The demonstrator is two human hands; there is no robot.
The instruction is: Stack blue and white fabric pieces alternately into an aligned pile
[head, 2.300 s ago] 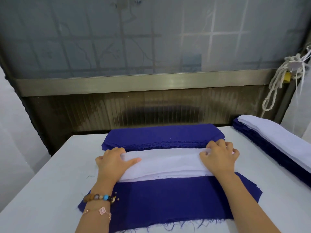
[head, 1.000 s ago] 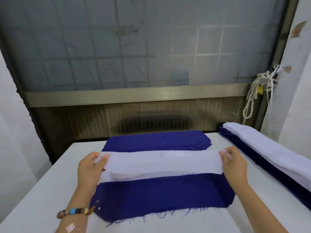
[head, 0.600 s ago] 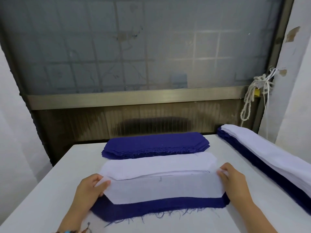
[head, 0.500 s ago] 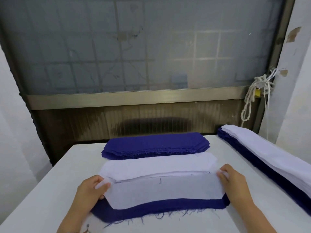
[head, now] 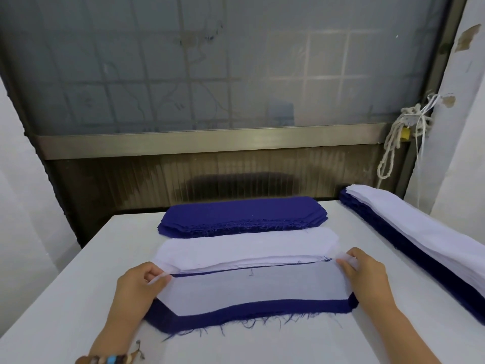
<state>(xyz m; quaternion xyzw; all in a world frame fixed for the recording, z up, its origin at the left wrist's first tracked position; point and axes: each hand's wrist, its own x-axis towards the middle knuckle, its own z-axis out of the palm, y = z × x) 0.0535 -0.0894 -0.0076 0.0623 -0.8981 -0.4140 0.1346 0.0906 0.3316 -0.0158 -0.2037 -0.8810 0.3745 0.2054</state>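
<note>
Over blue piece (head: 249, 312), white piece (head: 252, 287)

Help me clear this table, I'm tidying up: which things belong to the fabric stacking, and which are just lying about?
In the job: white piece, pinched at its ends by left hand and right hand; blue piece beneath it; white stack; blue stack; blue and white pile at the right.
Lying about: knotted rope by the window frame.

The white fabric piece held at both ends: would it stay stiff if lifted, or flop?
Probably floppy: the white fabric piece bows along its near edge between the left hand and right hand. Likely light, since corner pinches hold it. It may drag on the frayed blue piece beneath.
</note>
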